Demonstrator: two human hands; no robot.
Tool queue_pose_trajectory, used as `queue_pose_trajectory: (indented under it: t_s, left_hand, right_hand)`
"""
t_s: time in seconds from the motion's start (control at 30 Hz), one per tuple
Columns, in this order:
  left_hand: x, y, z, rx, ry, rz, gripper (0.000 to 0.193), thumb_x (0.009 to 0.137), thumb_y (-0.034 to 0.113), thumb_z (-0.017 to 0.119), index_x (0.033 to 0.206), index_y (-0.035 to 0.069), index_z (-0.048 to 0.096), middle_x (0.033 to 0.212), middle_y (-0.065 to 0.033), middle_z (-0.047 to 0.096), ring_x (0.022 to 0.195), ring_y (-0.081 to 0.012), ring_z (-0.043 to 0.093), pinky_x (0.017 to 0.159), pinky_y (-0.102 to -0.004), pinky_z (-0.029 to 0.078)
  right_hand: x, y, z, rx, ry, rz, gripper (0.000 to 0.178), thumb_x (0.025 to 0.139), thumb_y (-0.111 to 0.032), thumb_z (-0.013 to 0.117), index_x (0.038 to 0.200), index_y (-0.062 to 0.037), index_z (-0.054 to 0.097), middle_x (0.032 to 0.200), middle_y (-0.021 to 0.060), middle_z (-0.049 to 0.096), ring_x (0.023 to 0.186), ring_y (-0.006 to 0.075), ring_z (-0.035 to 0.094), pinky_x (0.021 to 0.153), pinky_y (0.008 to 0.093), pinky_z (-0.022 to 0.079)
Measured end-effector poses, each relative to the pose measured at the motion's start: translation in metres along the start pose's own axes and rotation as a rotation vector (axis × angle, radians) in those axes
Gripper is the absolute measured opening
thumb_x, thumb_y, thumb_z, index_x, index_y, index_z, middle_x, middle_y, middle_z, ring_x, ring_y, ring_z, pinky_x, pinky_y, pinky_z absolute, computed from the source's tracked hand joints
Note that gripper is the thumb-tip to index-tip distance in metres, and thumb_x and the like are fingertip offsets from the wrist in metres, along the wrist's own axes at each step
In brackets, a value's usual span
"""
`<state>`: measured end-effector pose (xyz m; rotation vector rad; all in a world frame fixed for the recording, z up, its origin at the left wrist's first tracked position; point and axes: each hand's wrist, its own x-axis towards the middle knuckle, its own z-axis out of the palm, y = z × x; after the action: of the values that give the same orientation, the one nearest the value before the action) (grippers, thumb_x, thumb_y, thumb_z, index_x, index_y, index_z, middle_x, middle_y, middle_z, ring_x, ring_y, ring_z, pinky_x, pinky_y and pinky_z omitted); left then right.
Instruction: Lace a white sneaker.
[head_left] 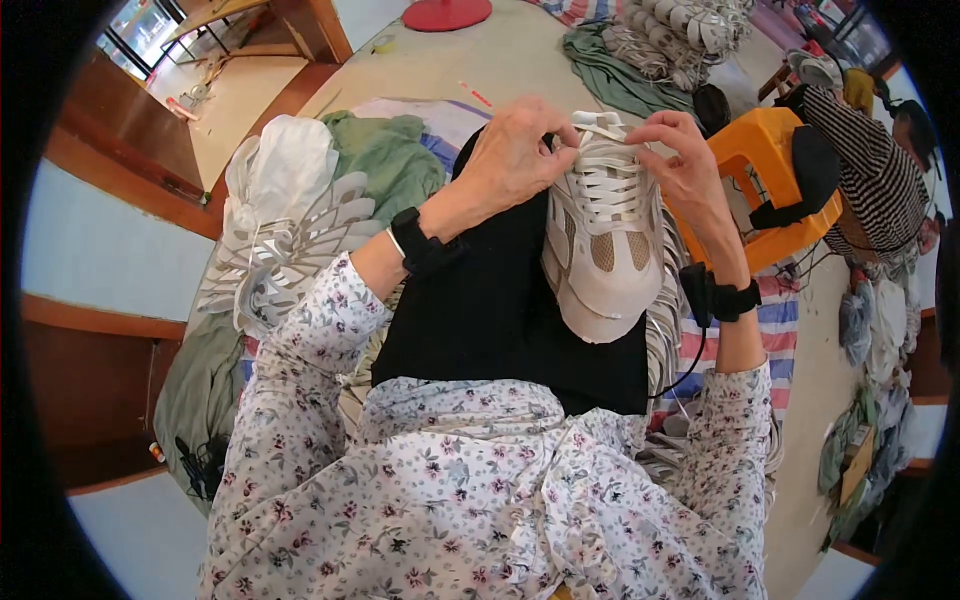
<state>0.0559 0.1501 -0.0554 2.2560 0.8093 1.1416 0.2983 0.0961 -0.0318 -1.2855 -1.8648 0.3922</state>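
A beige and white sneaker (605,270) lies on the black cloth over my lap, its toe pointing toward me. White shoelace (610,185) runs crosswise up its front to the tongue at the far end. My left hand (515,150) is at the upper left of the lacing, thumb and forefinger pinched together at the lace. On the other side, my right hand (685,165) has its thumb and forefinger closing at the lace near the top eyelets. The fingertips partly hide the lace ends. Both wrists wear black straps.
Left of my lap lies a heap of pale shoe parts (290,250) with green cloth (385,160). An orange plastic stool (755,160) stands close to my right hand. More shoe pieces (675,40) are piled at the back, and a red round base (447,12) stands beyond.
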Motion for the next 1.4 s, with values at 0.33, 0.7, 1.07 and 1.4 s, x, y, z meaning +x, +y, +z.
queue_pose_trajectory:
  t_s: [0.33,0.7,1.07,1.4]
  left_hand:
    - [0.002,0.006,0.005,-0.336,-0.124,-0.243,0.017,0.095,0.013,0.058,0.094,-0.004,0.058,0.076,-0.0046,0.059,0.062,-0.0108,0.058,0.058,-0.0252,0.049]
    - [0.019,0.023,0.011,-0.182,-0.001,-0.202,0.013,0.092,0.009,0.058,0.094,-0.004,0.062,0.077,-0.006,0.064,0.059,-0.0115,0.059,0.057,-0.0268,0.049]
    - [-0.011,0.032,0.005,0.153,0.072,0.116,0.014,0.079,0.003,0.065,0.093,0.003,0.068,0.08,-0.0141,0.058,0.072,-0.0326,0.061,0.062,-0.0407,0.048]
    - [-0.014,0.023,0.019,0.032,0.001,-0.004,0.012,0.079,0.007,0.067,0.089,0.004,0.061,0.086,-0.0131,0.06,0.078,-0.0346,0.064,0.065,-0.0435,0.05]
  right_hand:
    - [0.003,-0.005,0.002,0.164,-0.036,0.09,0.005,0.087,-0.009,0.067,0.09,-0.0056,0.064,0.094,-0.0013,0.057,0.084,0.0091,0.053,0.068,0.0241,0.042]
    - [0.01,-0.025,-0.006,0.092,-0.087,0.175,0.01,0.088,-0.011,0.066,0.093,-0.0016,0.066,0.081,-0.0008,0.062,0.074,0.0064,0.053,0.064,0.0226,0.043]
    - [-0.024,-0.016,0.004,-0.049,0.073,-0.016,0.017,0.08,0.001,0.067,0.096,-0.0034,0.07,0.078,0.0072,0.056,0.068,0.0194,0.056,0.061,0.0296,0.045]
    - [-0.024,-0.024,0.011,-0.008,0.106,0.025,0.007,0.081,0.002,0.065,0.086,0.0002,0.062,0.093,0.0076,0.059,0.073,0.0166,0.057,0.06,0.0266,0.045]
